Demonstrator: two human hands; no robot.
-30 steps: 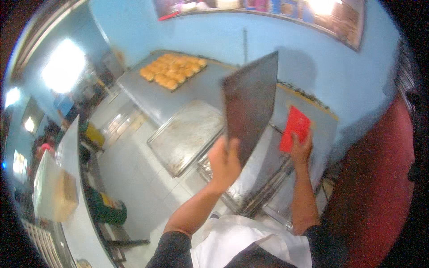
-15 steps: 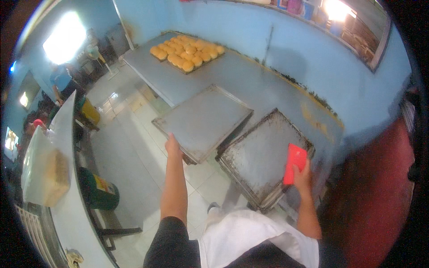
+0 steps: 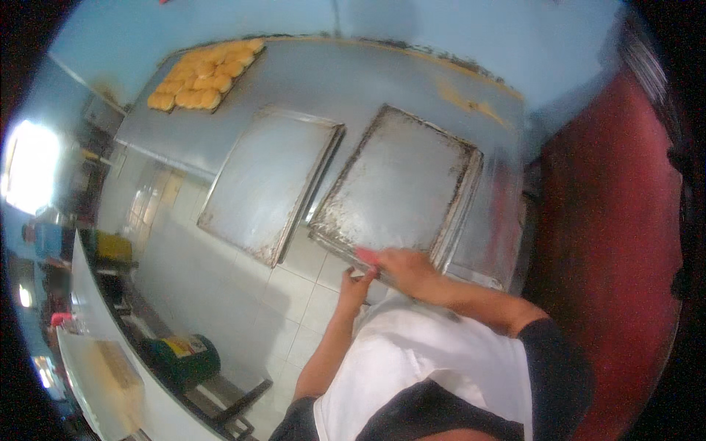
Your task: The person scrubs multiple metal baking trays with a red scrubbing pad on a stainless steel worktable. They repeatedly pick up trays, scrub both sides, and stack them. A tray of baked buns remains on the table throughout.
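Observation:
My right hand is closed on a flat red scraper, most of it hidden under the fingers. The scraper is at the near edge of the right-hand baking tray, a worn metal sheet with dark, crusted rims that looks stacked on others. Just below that edge is my left hand, thumb and fingers apart, close to the scraper; whether it touches the tray rim I cannot tell. Left of this stack lies another metal baking tray, its near end jutting past the table edge.
Golden buns fill a tray at the far left of the metal table, against the blue wall. A white counter runs along the left, with a plastic-wrapped block on it and a dark green bucket beside it. A red surface stands at right.
My left hand has left the left tray and come across to the right stack. My right hand has brought the red scraper from the tray's right side to its near edge. The view has turned.

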